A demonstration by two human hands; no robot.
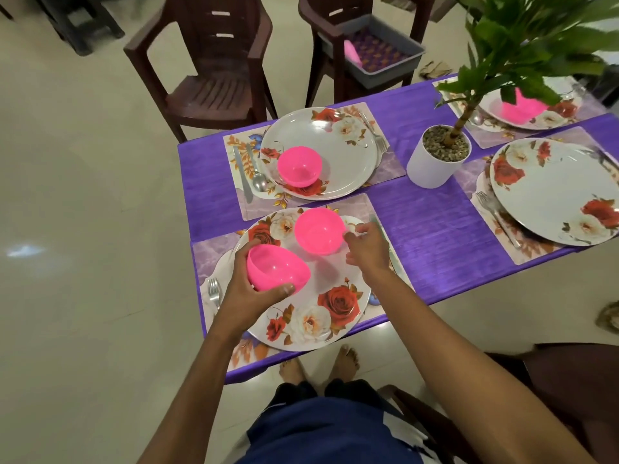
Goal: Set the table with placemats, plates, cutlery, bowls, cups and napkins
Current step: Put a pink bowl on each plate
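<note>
My left hand (249,293) grips a pink bowl (278,267), tilted on its side, above the near floral plate (315,316). A second pink bowl (320,231) stands upright on that plate's far part. My right hand (366,247) hovers just right of this bowl, fingers loosely spread, holding nothing. Beyond, a third pink bowl (299,165) sits on another floral plate (335,145). A fork (213,291) lies left of the near plate. A knife and a spoon (258,175) lie left of the far plate.
A potted plant in a white pot (435,162) stands mid-table on the purple cloth (435,229). Two more plates sit at the right; the far one holds a pink bowl (522,108). Brown chairs stand behind; one carries a grey tray (385,51).
</note>
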